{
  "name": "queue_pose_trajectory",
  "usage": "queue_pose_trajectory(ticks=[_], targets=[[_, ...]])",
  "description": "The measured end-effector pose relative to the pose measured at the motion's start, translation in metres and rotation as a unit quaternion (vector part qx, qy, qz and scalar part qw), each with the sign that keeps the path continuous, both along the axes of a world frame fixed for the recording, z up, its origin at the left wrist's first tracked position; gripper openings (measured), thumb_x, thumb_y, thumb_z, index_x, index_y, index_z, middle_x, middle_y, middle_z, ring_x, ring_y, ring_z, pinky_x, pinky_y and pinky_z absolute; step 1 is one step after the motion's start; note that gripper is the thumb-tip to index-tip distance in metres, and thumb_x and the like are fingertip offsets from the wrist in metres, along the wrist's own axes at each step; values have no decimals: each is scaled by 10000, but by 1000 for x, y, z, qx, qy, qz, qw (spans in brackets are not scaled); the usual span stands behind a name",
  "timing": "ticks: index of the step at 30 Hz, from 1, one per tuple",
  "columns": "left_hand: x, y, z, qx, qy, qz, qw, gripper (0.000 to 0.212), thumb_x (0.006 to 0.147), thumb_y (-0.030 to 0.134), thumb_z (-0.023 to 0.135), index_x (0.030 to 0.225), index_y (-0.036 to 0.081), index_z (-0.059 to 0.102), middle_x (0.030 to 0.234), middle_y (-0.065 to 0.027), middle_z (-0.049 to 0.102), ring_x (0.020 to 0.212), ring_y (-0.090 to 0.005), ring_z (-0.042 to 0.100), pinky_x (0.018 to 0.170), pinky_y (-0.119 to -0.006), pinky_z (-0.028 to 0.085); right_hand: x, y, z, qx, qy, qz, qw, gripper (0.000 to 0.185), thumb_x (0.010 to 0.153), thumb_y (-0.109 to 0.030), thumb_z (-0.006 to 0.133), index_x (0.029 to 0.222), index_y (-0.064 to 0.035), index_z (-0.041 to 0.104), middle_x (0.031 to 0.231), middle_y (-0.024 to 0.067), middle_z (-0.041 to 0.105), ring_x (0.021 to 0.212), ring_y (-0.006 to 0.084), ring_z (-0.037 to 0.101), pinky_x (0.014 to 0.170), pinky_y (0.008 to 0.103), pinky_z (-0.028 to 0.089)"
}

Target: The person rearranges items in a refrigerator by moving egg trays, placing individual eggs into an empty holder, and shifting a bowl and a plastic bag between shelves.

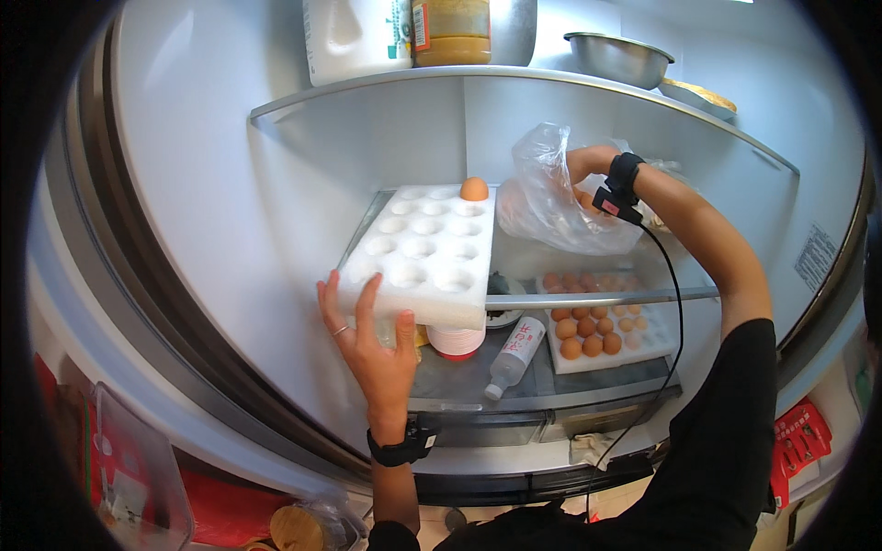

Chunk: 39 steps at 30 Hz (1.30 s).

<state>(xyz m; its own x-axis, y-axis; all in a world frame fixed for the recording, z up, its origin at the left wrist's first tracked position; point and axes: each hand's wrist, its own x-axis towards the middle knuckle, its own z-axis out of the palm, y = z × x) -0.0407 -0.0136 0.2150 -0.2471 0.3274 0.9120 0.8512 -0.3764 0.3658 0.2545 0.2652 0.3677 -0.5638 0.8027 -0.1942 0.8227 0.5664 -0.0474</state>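
A white foam egg tray (441, 241) lies on the fridge's middle shelf, its front end jutting past the shelf edge. One brown egg (474, 189) sits in its back right hollow; the other hollows in view hold nothing. My left hand (375, 337) is at the tray's front left corner, fingers spread, fingertips against the foam. To the right, my right hand (591, 162) reaches into a clear plastic bag (551, 206) with brown eggs (586, 201) inside. The bag and wrist hide its fingers, so whether it grasps an egg cannot be told.
Below the shelf's metal front edge (599, 299) stand a second foam tray (606, 365) with several eggs, a lying plastic bottle (517, 355) and stacked cups (456, 340). The upper shelf holds a white jug (358, 41), a brown-filled jar (451, 34) and a steel bowl (620, 60). A black cable hangs from my right wrist.
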Motion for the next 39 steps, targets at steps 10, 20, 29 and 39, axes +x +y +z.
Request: queue_pose_trajectory(ticks=[10,20,29,39], targets=[[4,-27,6,-43,23,-39,998,380,772,298,713,1067,78,621,1282,-127,455,1148,-315,415,902,-424,362,47,36,-20,80,-27,-48,995,391,599,-198,751,947,-47,657,923,120,653,835,215,591,771,344,468],[4,-18,7,-20,-4,-110,994,315,718,167,730,1005,75,636,1226,-116,497,1083,-320,444,913,-418,382,51,18,-14,97,134,46,985,448,747,-199,676,1154,-47,567,1037,116,614,924,236,594,788,370,485],[-13,-6,1,-20,-25,-153,988,332,797,224,674,1063,39,602,1195,-121,532,1095,-295,467,919,-388,395,48,-139,37,21,307,-4,951,350,905,-300,361,1080,-74,563,993,74,548,715,112,516,595,215,446],[-24,25,-2,17,-151,-328,933,523,913,487,476,1117,11,550,1176,-137,579,1178,-301,488,1016,-408,325,-10,-205,32,36,394,81,915,420,929,-388,394,1178,-75,523,1057,73,529,792,125,553,633,203,483]])
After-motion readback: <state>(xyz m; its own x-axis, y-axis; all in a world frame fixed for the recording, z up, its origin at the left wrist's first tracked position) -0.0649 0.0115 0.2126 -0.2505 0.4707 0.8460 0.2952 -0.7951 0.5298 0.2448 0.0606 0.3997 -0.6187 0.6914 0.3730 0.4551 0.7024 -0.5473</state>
